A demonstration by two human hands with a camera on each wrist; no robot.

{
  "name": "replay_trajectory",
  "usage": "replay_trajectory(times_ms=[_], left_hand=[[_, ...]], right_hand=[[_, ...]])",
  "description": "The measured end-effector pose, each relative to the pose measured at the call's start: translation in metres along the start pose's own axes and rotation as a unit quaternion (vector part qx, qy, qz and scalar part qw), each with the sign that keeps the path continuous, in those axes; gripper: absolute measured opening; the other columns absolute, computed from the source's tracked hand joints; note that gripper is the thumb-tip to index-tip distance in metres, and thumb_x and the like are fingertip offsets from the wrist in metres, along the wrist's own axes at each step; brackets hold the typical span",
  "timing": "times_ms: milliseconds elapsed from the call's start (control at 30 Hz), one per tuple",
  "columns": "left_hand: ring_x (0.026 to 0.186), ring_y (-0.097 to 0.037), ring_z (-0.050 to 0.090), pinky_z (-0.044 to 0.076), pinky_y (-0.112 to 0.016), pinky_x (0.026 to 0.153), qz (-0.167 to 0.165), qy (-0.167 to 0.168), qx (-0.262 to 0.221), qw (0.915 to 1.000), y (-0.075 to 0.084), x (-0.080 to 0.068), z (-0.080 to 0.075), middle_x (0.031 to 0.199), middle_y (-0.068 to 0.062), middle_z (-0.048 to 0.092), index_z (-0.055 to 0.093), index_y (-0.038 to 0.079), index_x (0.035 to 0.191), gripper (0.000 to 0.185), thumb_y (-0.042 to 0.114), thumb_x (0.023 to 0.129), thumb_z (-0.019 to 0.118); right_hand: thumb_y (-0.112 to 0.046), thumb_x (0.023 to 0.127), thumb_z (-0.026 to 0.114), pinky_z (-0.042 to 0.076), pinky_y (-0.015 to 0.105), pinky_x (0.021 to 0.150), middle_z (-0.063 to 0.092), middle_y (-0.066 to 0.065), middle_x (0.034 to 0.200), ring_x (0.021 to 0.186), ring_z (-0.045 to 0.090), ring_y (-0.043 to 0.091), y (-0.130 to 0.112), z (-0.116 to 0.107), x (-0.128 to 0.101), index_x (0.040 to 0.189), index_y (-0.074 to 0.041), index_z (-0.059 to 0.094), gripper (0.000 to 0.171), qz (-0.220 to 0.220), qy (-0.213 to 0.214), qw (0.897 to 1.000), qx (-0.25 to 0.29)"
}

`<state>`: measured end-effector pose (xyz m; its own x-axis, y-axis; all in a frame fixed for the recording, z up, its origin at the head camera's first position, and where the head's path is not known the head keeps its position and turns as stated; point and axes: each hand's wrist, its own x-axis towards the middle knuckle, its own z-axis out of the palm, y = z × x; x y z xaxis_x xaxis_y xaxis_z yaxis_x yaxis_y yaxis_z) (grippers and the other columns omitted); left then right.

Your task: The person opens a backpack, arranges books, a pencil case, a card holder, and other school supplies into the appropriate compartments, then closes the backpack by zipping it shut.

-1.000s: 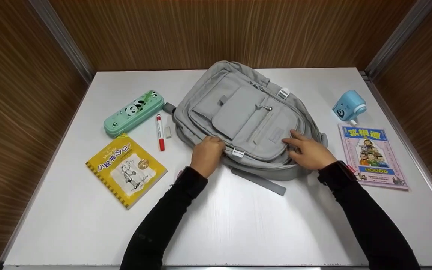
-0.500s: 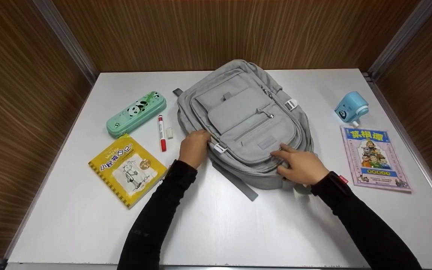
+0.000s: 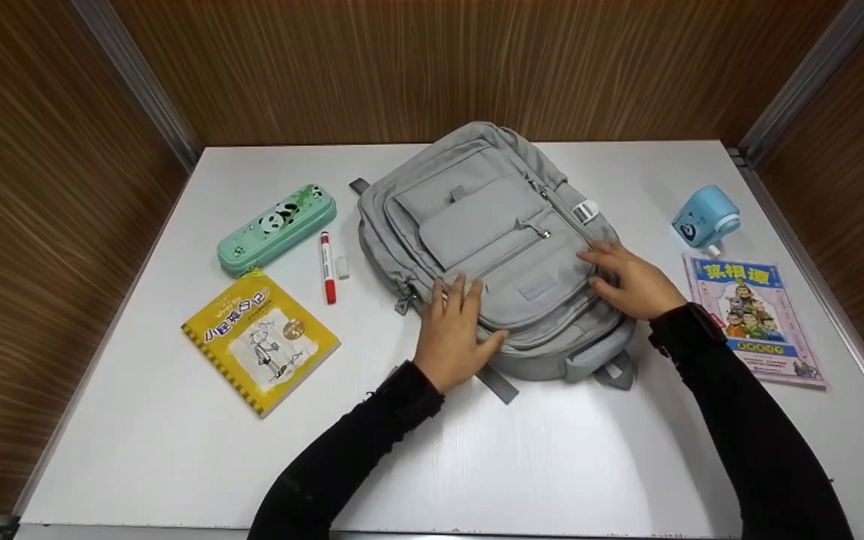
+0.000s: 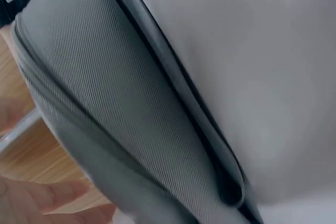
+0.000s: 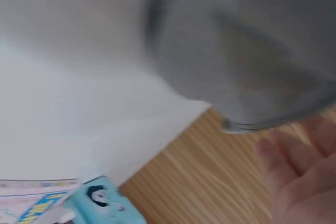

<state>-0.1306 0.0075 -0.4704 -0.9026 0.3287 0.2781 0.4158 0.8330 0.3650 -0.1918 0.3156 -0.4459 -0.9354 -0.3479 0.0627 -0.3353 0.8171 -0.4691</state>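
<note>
A grey backpack (image 3: 488,232) lies flat on the white table (image 3: 477,465), front pockets up. My left hand (image 3: 456,330) rests flat on its near left part with the fingers straight. My right hand (image 3: 631,281) lies with fingers spread on the right side of the bag, near the zip. In the left wrist view the ribbed grey backpack (image 4: 121,114) fills the frame, with my fingertips (image 4: 42,195) at the lower left. The right wrist view is blurred: grey backpack (image 5: 247,45) at the top, my right hand (image 5: 299,177) at the lower right.
Left of the bag lie a green panda pencil case (image 3: 277,227), a red marker (image 3: 326,266), a small eraser (image 3: 342,267) and a yellow book (image 3: 259,341). On the right are a blue pencil sharpener (image 3: 705,217) and a pink book (image 3: 753,317). Wood-panelled walls enclose the table.
The backpack has been turned on the table. My left hand left its near-left edge and now lies flat on top. My right hand slid from the near edge up the right side.
</note>
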Motion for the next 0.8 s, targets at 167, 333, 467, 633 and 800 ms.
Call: replay_trajectory(times_ms=[167,333,467,633,800], left_hand=[[0.142,-0.055,0.023,0.026,-0.059,0.117,-0.017,-0.061,-0.027,0.9976,-0.003,0.002,0.002,0.154,-0.025,0.034,0.044,0.007,0.145,0.072,0.046,0.089,0.065],[0.142,-0.058,0.019,0.028,-0.058,0.116,-0.033,-0.096,-0.058,0.9931,-0.016,0.006,-0.004,0.154,-0.023,0.035,0.059,0.009,0.134,0.054,0.035,0.086,0.064],[0.145,-0.053,0.016,0.029,-0.057,0.116,-0.043,-0.103,-0.082,0.9903,-0.031,0.010,-0.009,0.156,-0.020,0.034,0.063,0.009,0.130,0.050,0.026,0.083,0.062],[0.149,-0.044,0.014,0.032,-0.055,0.115,-0.052,-0.103,-0.112,0.9870,-0.054,0.018,-0.014,0.157,-0.013,0.034,0.067,0.011,0.125,0.044,0.013,0.082,0.058],[0.151,-0.041,0.011,0.021,-0.052,0.121,-0.033,-0.104,-0.127,0.9859,-0.075,0.026,-0.018,0.158,-0.012,0.034,0.069,0.011,0.123,0.043,0.004,0.084,0.052]], right_hand=[[-0.015,0.097,0.056,0.026,0.063,0.113,0.035,0.023,0.155,0.146,0.020,0.048,0.009,0.006,-0.004,0.141,-0.009,0.052,0.046,0.022,-0.029,0.999,-0.003],[-0.017,0.097,0.054,0.032,0.063,0.110,0.035,0.023,0.154,0.145,0.025,0.047,0.006,0.008,-0.010,0.141,-0.010,0.053,0.045,0.024,-0.032,0.999,-0.018],[-0.016,0.096,0.055,0.040,0.060,0.104,0.039,0.021,0.153,0.137,0.040,0.045,0.001,0.009,-0.016,0.138,-0.011,0.056,0.042,0.015,-0.027,1.000,-0.004],[-0.016,0.095,0.058,0.049,0.045,0.080,0.049,0.017,0.147,0.107,0.064,0.040,-0.008,0.013,-0.023,0.130,-0.012,0.064,0.036,-0.002,-0.012,1.000,0.006],[-0.020,0.092,0.062,0.035,0.030,0.059,0.064,0.011,0.132,0.051,0.038,0.013,-0.019,0.015,-0.028,0.123,-0.016,0.070,0.031,-0.013,-0.002,1.000,-0.017]])
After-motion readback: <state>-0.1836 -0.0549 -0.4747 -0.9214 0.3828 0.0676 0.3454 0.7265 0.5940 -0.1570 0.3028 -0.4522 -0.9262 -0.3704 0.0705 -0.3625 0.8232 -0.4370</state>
